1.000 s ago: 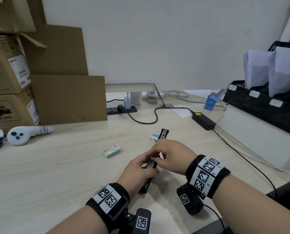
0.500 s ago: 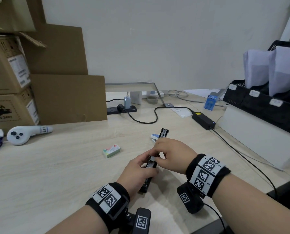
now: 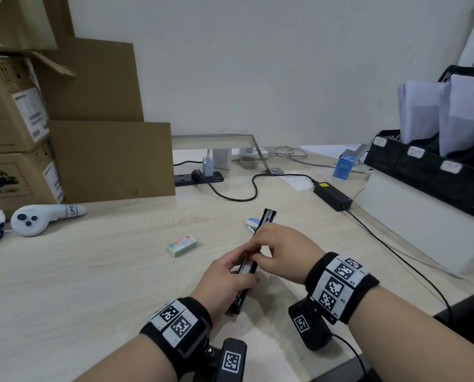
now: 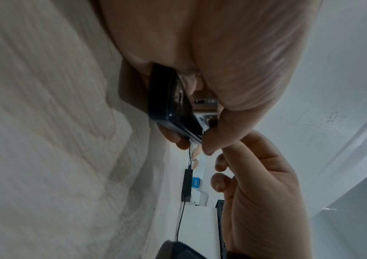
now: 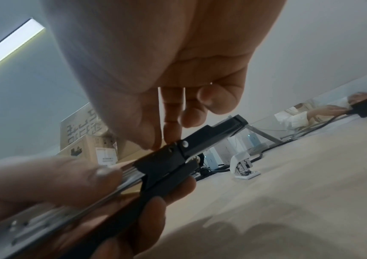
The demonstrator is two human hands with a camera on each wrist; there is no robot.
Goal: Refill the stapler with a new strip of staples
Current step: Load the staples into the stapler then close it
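The long black plastic stapler (image 3: 248,270) shows a silver metal channel and a small red spot at its middle. At its 10 o'clock lies a small green-and-white cardboard staple box (image 3: 182,245) with a red label. The pale wood-grain table (image 3: 92,271) carries both. Black wristbands (image 3: 338,285) bear 4 black-and-white square-patterned markers.

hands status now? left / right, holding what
Left hand: grips the opened black stapler by its base.
Right hand: fingertips pinched down at the stapler's hinge; whether they hold a staple strip cannot be told.
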